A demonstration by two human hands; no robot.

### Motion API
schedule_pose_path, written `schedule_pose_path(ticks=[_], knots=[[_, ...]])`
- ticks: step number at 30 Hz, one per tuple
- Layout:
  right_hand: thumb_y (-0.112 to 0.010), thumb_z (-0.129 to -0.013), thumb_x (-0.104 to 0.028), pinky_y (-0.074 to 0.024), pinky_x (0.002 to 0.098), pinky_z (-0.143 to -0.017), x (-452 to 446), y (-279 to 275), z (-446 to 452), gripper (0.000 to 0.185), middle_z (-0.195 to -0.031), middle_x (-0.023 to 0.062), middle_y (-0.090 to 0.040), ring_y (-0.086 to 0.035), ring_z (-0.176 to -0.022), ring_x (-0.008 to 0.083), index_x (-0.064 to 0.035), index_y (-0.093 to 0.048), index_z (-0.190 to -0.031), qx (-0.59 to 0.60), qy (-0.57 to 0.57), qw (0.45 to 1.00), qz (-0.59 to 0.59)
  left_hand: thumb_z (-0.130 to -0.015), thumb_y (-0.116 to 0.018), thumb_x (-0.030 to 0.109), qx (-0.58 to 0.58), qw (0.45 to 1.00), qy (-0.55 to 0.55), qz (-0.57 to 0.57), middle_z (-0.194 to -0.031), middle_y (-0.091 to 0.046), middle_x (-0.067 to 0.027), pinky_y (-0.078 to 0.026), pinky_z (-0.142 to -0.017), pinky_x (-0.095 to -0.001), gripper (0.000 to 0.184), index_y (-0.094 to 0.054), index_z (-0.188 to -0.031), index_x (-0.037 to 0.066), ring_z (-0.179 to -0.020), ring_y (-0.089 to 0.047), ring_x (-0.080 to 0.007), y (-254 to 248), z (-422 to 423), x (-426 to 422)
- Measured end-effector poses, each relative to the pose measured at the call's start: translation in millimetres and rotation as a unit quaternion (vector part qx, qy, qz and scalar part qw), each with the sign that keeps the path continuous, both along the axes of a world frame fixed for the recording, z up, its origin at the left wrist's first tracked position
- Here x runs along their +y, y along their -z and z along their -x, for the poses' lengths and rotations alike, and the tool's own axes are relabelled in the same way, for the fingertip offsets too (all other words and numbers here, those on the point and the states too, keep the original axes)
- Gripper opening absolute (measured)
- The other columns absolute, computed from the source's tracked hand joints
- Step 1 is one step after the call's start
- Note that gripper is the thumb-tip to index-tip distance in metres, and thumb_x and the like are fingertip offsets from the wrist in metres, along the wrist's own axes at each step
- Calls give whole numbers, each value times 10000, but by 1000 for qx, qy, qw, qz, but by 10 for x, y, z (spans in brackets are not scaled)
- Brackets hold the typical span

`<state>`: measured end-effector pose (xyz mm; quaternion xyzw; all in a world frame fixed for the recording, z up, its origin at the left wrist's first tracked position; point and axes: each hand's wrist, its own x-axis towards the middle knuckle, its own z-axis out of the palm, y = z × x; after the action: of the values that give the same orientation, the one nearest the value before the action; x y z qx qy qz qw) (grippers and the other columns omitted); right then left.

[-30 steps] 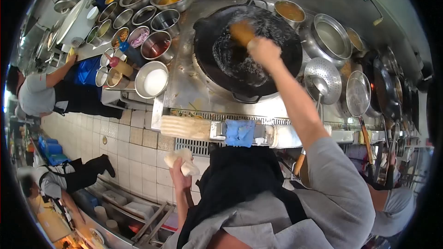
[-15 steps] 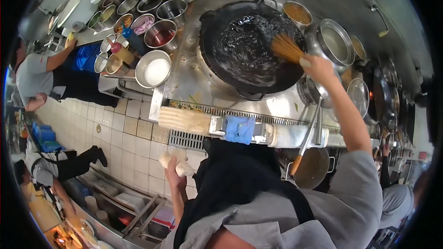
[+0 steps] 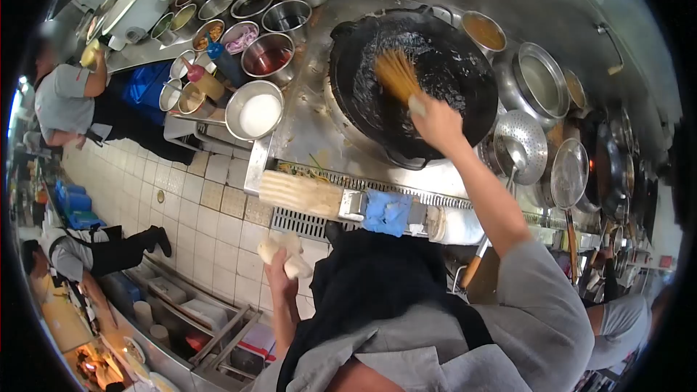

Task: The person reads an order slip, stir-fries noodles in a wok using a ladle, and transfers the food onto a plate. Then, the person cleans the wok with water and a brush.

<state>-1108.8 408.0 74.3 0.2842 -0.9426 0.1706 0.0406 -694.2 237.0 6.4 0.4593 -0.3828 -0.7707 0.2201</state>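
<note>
My right hand [image 3: 438, 122] is closed round the grip of a bamboo wok brush [image 3: 397, 76]. Its bristles are in the left part of a large black wok [image 3: 465, 112], where dark, rippling water [image 3: 443, 51] shows. The wok sits on the steel stove top [image 3: 305, 112]. Low on the left, away from the stove, my left hand [image 3: 278, 276] is closed on a bunched whitish cloth [image 3: 292, 252].
Left of the wok stand a bowl of white powder [image 3: 258, 112], a bowl of red liquid [image 3: 268, 58] and several other bowls. A perforated skimmer [image 3: 521, 147] and a wire strainer [image 3: 568, 174] lie right. A blue cloth [image 3: 386, 210] lies on the front ledge. Co-workers [image 3: 65, 105] stand left.
My right hand has swept the brush leftward across the wok. My left hand keeps hold of the cloth. The whole view has shifted slightly, and the skimmer shows more fully.
</note>
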Motion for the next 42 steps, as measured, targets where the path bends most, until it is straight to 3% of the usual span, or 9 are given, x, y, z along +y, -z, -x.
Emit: schedule_pose_path(ticks=[11,13,18,21,25,29,32,34,42], knots=[[-646,-793,-385,-500,396,-848,-229,-24,50,489,-988,192,-682,-661,-970,313,-109,-621,-1196,-350,115,917,153,-835,-619,313,-18,998,-16,-62,-907,-626,-151,-507,-647,-331,487,-500,-1149,-39,-782,-628,-231,151,-152,-100],[-661,-780,-373,-492,383,-878,253,254,-214,475,-1019,192,-679,-650,-1002,320,-112,-635,-1176,-224,0,964,144,-830,-622,314,-36,998,-14,-42,-923,-628,-159,-509,-640,-333,515,-489,-1176,-45,-794,-633,-238,47,-195,-122],[-586,-810,-428,-478,444,-895,-108,-573,-1,453,-1102,184,-651,-611,-1042,377,-149,-643,-1163,-230,80,969,-39,-852,-586,220,-22,998,-43,-39,-966,-622,-174,-517,-663,-330,434,-490,-1169,-61,-804,-636,-242,17,-240,-247],[-579,-817,-452,-467,410,-910,-590,-165,601,503,-1104,191,-649,-601,-1064,368,-117,-621,-1190,-262,222,928,142,-858,-573,202,-8,1000,-10,-24,-961,-622,-174,-514,-655,-327,418,-487,-1169,-64,-802,-634,-239,-23,-32,-354],[-683,-775,-383,-501,420,-854,37,221,-102,475,-975,202,-677,-661,-893,371,-137,-637,-1178,-111,23,990,88,-863,-558,181,2,1000,7,-12,-966,-619,-175,-513,-654,-323,409,-480,-1173,-75,-810,-632,-236,-50,121,-410],[-688,-776,-329,-534,457,-761,429,-275,-256,389,-905,188,-687,-672,-805,375,-180,-662,-1134,-86,45,990,-98,-838,-595,264,-44,999,-22,-4,-931,-630,-173,-506,-602,-330,470,-489,-1179,-41,-779,-633,-241,40,20,-372],[-562,-845,-441,-525,469,-761,37,-153,749,405,-930,173,-684,-657,-888,367,-108,-660,-1054,-101,155,983,-13,-839,-590,237,-26,999,12,17,-945,-625,-176,-506,-625,-330,457,-483,-1177,-51,-793,-635,-255,0,150,-459],[-616,-819,-395,-500,484,-819,-381,-73,800,367,-983,194,-673,-630,-977,382,-120,-656,-1058,-119,216,963,104,-843,-584,229,-18,999,29,14,-959,-622,-179,-506,-645,-332,453,-477,-1180,-55,-802,-634,-257,-31,245,-456],[-656,-797,-382,-522,475,-779,180,70,-204,457,-943,193,-680,-650,-900,382,-163,-619,-1197,-117,58,991,10,-859,-590,149,9,1000,-1,-11,-996,-620,-156,-525,-692,-342,386,-486,-1175,-47,-838,-640,-236,-61,211,-278]])
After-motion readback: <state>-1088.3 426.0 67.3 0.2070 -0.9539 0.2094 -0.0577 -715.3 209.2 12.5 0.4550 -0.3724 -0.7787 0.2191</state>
